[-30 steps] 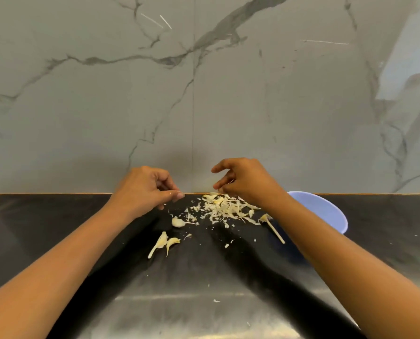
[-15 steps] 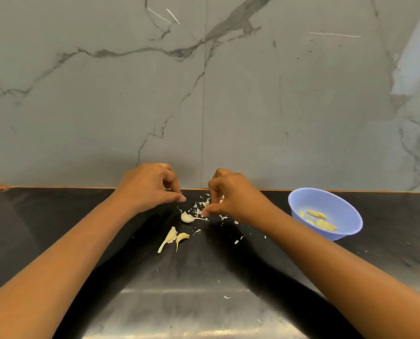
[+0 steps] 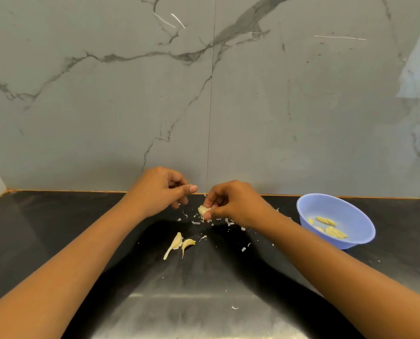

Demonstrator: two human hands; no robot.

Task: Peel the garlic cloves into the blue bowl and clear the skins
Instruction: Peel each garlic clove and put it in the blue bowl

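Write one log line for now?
right hand: pinches garlic clove | left hand: curled, hold unclear | blue bowl: holds peeled cloves | skins: scattered on counter

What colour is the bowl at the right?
The bowl is light blue; the head view shows it well.

Blue bowl [image 3: 314,211], black counter [image 3: 57,216], grey-veined marble wall [image 3: 106,106].
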